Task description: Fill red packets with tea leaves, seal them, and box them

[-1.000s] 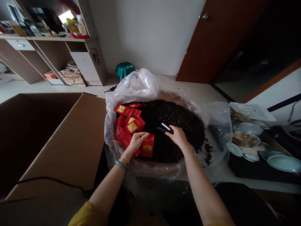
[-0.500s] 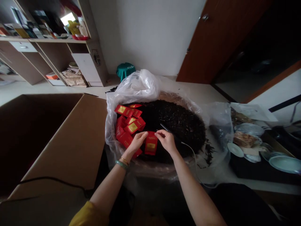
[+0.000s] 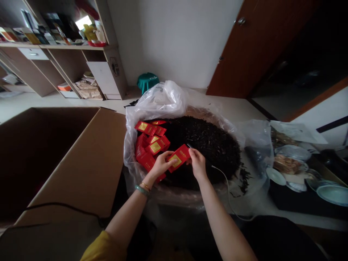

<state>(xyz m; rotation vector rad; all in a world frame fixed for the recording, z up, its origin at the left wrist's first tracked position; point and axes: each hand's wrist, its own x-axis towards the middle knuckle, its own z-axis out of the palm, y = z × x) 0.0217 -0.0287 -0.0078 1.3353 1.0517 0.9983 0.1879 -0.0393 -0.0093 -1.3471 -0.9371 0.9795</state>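
A red packet (image 3: 179, 156) with a gold label is held tilted over the heap of dark dried leaves (image 3: 212, 137), which look like tea. My left hand (image 3: 162, 165) is closed on the packet's lower left end, thumb across its front. At the upper right end, the fingers of my right hand (image 3: 197, 162) pinch its edge. Just behind the right hand lies a slim black device (image 3: 189, 145), mostly hidden; a white cable (image 3: 227, 181) runs from near it. More red packets (image 3: 156, 145) are piled on the left side of the leaves.
Clear plastic sheeting (image 3: 130, 145) lines the round container around the leaves. A large open cardboard box (image 3: 108, 145) stands at the left. On the right are a plastic tub (image 3: 293, 152) and a pale green dish (image 3: 333, 194). A shelf unit (image 3: 108, 72) stands behind.
My right hand has put the black device down on the leaves and taken hold of the packet's end. The packet has gone from hanging upright to tilted, with my left hand now lower on it.
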